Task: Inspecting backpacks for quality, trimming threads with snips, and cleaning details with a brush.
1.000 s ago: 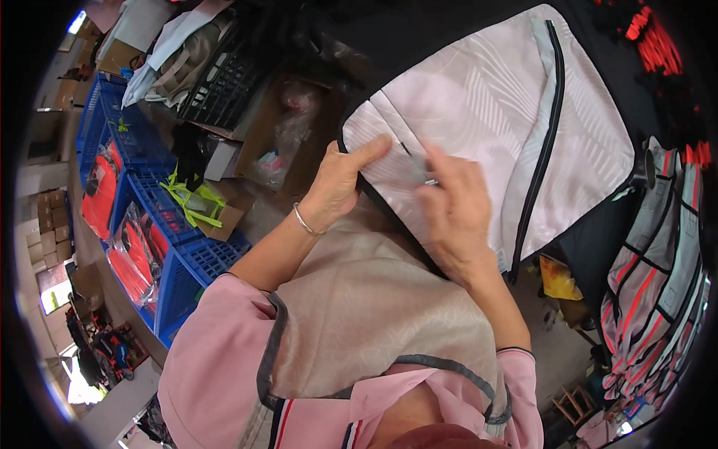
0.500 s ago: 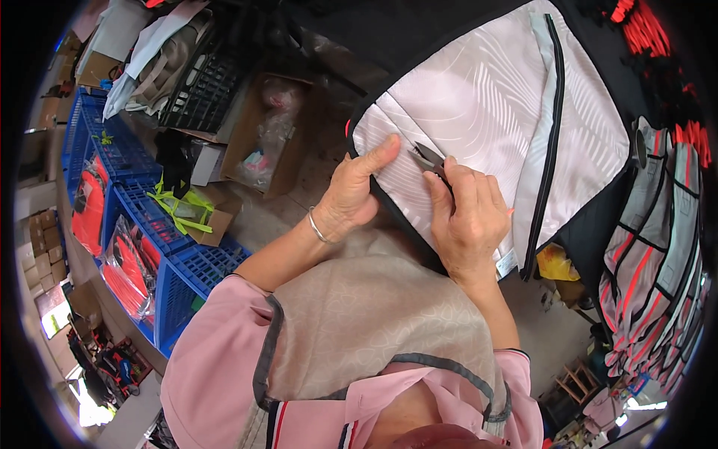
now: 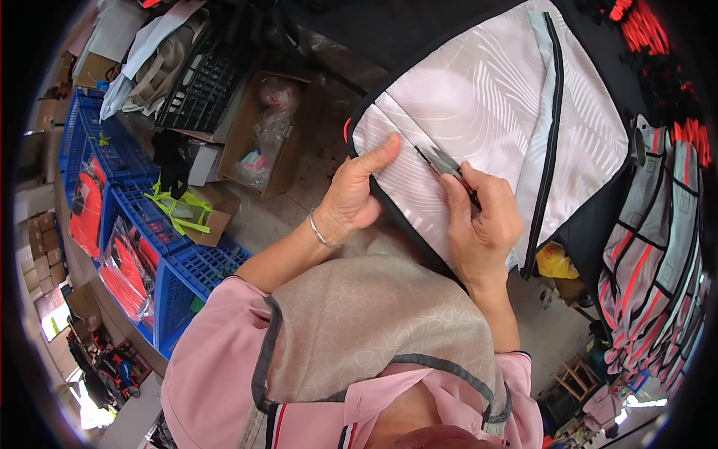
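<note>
A pale pinkish-grey patterned fabric panel with black bound edges lies in front of me. A black zipper runs down its right part. My left hand grips the panel's near left edge, thumb on top and the other fingers mostly hidden beneath. In my right hand is a pair of small thread snips, the fingers closed round it. Its dark blades point up and left over the panel, slightly apart, some way from my left thumb. I cannot make out any thread at the tips.
At the left stand blue plastic crates with red bagged goods. Beyond them are an open cardboard box holding clear plastic bags and a black crate. Grey bags with red stripes hang at the right.
My right hand has shifted right with the snips, away from my left thumb, and the blades show more clearly apart. My left hand keeps its hold on the panel.
</note>
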`<state>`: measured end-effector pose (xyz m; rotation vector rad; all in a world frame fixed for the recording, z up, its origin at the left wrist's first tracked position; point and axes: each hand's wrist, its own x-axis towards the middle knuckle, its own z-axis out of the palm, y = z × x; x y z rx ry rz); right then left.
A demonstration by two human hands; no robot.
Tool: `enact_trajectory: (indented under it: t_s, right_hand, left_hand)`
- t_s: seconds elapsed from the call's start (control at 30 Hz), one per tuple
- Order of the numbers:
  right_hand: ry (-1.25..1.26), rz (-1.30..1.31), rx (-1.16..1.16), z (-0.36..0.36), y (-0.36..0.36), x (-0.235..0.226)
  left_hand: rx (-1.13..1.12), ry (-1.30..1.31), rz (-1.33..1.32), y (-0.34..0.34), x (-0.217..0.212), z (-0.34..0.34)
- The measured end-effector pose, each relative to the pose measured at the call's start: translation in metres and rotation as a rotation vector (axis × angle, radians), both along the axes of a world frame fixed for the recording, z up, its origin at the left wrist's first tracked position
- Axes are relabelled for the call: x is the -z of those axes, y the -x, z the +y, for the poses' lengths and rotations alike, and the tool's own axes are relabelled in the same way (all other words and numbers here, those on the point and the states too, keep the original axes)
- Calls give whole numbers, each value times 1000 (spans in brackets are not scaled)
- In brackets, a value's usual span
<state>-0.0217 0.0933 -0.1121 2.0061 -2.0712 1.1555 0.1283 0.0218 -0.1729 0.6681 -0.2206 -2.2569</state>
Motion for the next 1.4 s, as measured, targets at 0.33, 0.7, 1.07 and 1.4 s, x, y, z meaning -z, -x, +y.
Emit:
enact_trajectory:
  t_s: [0.33,0.7,1.07,1.4]
  right_hand:
    - [25,191,-83,-5,4,-2]
    - [-18,226,-75,-9,9,-8]
    - [-92,358,-97,-28,24,-26]
    - [-96,360,-356,-32,44,-21]
  left_hand:
    - [12,-20,-21,0,-5,-1]
    - [43,-100,74,5,-9,0]
    - [29,-93,88,6,-11,-4]
    - [23,-115,104,8,-9,-7]
